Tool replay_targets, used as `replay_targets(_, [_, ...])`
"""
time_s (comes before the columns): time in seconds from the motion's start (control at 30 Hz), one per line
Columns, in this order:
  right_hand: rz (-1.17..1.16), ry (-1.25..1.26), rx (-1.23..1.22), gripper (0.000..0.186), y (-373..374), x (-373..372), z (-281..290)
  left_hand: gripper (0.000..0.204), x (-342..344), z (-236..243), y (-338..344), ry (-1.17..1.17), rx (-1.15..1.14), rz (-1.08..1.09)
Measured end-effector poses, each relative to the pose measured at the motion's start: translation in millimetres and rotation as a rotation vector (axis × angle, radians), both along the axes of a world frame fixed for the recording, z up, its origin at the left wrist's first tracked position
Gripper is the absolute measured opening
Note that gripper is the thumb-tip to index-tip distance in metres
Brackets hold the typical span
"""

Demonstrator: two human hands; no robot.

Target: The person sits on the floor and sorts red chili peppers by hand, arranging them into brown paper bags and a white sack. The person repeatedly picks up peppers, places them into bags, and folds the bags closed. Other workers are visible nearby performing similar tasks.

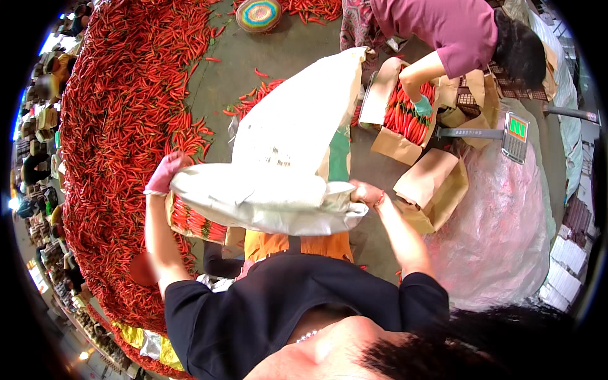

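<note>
A large white woven sack (291, 120) with a green patch stretches out in front of me, its near edge folded over into a silvery roll. My left hand (168, 171), in a pink glove, is closed on the sack's left end. At the other end my right hand (366, 192) grips the bunched edge; its fingers are partly hidden by the folds. Below the sack on the left, a paper-lined box of red chillies (193, 221) shows in part; the sack covers the rest of it.
A huge heap of red chillies (126, 126) spreads along the left. At the upper right a co-worker (437, 38) reaches a gloved hand into a box of chillies (405, 117). Near it stand a scale display (515, 136) and an open paper-lined box (437, 190). A round woven stool (258, 15) stands far ahead.
</note>
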State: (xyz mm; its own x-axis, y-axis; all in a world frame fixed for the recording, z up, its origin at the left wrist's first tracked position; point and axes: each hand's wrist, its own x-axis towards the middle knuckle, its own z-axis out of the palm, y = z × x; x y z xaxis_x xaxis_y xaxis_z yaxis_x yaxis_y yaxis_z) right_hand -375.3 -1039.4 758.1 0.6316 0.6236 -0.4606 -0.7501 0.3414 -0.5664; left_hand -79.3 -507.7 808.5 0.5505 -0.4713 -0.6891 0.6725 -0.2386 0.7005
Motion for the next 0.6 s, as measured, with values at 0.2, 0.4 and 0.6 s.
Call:
replay_targets(0.2, [0.156,0.054,-0.375,0.042,41,72,32,0.085,-26,67,-89,-1.377,0.542,-0.170])
replay_targets(0.4, [0.241,-0.703,-1.171,0.050,60,178,1,0.039,-95,-40,-189,-0.648,0.437,-0.444])
replay_targets(0.6, [-0.389,-0.508,-1.331,0.117,74,56,-68,0.034,-101,-101,-161,-0.202,-0.112,0.247])
